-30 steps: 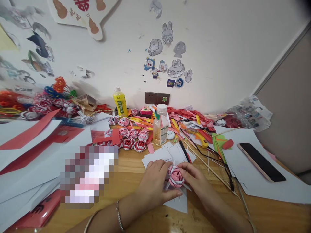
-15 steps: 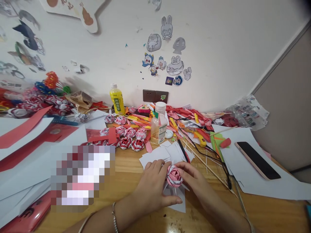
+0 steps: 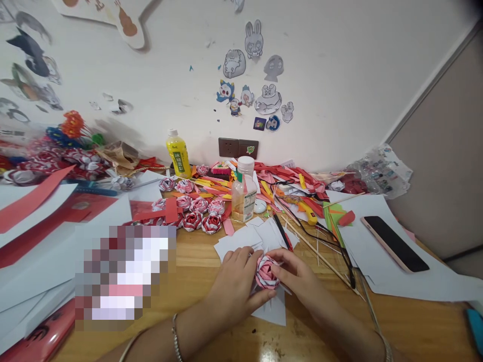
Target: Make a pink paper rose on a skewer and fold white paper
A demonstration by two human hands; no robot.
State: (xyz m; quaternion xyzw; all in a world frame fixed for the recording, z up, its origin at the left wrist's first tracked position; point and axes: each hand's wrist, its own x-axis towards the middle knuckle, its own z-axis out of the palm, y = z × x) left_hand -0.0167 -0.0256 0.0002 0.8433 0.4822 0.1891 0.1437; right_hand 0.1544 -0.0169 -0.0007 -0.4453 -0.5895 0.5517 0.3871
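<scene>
A: What are the hands doing?

B: The left hand (image 3: 234, 287) curls, half open, around the left side of a pink-and-white paper rose (image 3: 267, 273), its thumb along the near edge. The right hand (image 3: 302, 282) pinches the rose's right side between thumb and forefinger.

A: Where is that rose?

B: Near the front centre of a wooden table (image 3: 192, 284), over white paper pieces (image 3: 275, 310). Farther left, more paper roses (image 3: 193, 221) cluster beside a clear bottle (image 3: 244, 202). To the right, a phone (image 3: 394, 244) lies on white paper.
</scene>
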